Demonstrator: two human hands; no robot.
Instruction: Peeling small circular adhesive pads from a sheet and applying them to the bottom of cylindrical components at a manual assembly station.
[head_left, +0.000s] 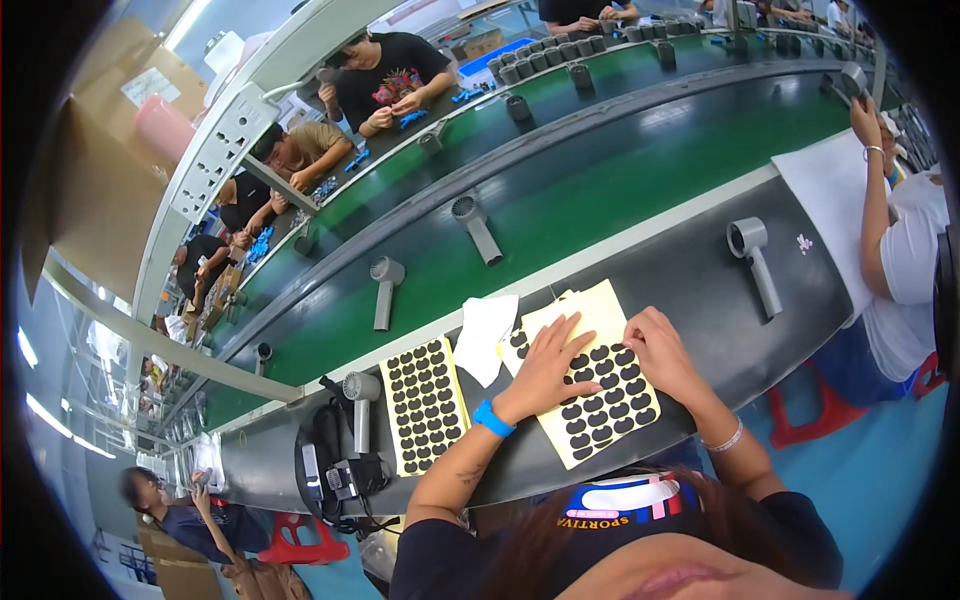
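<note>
A pale yellow sheet of black, notched round stickers [598, 420] lies on the dark workbench in front of me. My left hand [548, 368] rests flat across it, fingers spread, covering part of the sticker rows. At the sheet's upper right my right hand [660, 350] has thumb and fingers pinched together beside the top stickers. Whatever is between those fingertips is too small to make out. Left of the sheet is a second stack of sticker sheets [425, 408]. A white piece of paper [486, 338] lies between the two, close to my left hand.
Grey handheld fans lie on the bench, one at the right [755, 262] and one at the left [360, 405] beside a black strapped device [335, 475]. Beyond, a green conveyor belt [560, 205] carries more fans. A co-worker's arm [872, 190] is at the far right.
</note>
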